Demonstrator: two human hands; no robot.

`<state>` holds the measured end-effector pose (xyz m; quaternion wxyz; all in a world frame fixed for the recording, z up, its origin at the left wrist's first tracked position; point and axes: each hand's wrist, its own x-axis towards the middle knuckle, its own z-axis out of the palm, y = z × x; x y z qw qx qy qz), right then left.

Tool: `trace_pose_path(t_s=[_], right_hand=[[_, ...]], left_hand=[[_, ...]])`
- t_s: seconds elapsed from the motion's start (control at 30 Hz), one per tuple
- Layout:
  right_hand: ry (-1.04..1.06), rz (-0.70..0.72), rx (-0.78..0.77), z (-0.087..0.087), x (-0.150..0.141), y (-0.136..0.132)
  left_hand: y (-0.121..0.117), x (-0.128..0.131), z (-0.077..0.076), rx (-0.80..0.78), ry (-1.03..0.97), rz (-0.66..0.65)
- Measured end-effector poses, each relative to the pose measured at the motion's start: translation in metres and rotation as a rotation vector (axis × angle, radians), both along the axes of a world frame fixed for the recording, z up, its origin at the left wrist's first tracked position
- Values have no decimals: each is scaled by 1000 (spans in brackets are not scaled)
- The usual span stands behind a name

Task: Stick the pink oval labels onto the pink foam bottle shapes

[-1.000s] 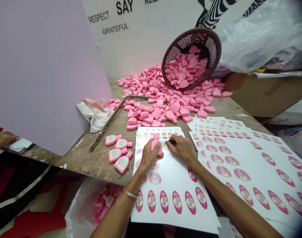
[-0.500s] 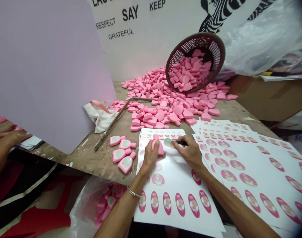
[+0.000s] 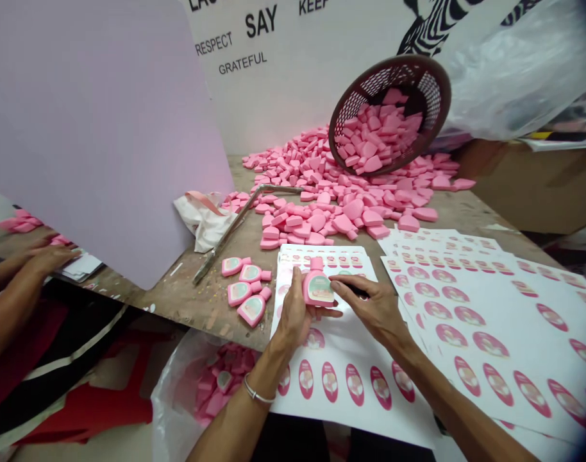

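My left hand point(image 3: 297, 313) grips a small pink bottle point(image 3: 316, 263) above a sheet of stickers point(image 3: 341, 350). On the bottle's front lies a pale green label point(image 3: 319, 287). With my right hand point(image 3: 372, 308) I hold a slim black-handled tool point(image 3: 353, 282), and the fingertips touch the label's right edge. The tool's tip is hidden, so its exact kind is unclear. Several labelled pink bottles point(image 3: 253, 309) lie on the table just left of the sheet.
Unlabelled pink bottles point(image 3: 341, 221) are heaped at the back, spilling from a tipped brown basket point(image 3: 442, 115). More sticker sheets point(image 3: 524, 327) spread rightward. A bent metal rod point(image 3: 226, 240), white cloth point(image 3: 201, 221), upright lilac board point(image 3: 105, 128) and bottle-filled plastic bag point(image 3: 170, 385) stand left, near another person's hand point(image 3: 50, 260).
The green label, held out beside the bottle before, is now on its front. My right hand has closed in on the bottle, and the view has shifted slightly.
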<state>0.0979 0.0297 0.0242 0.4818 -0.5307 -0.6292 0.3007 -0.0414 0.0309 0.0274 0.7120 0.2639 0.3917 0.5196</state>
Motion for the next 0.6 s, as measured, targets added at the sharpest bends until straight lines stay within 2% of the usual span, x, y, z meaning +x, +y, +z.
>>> trace_pose_path(t_s=[0.6], right_hand=[[-52,-15,68,3,-3,-3]], left_hand=[[-3,-4,1,47,-31,-27]])
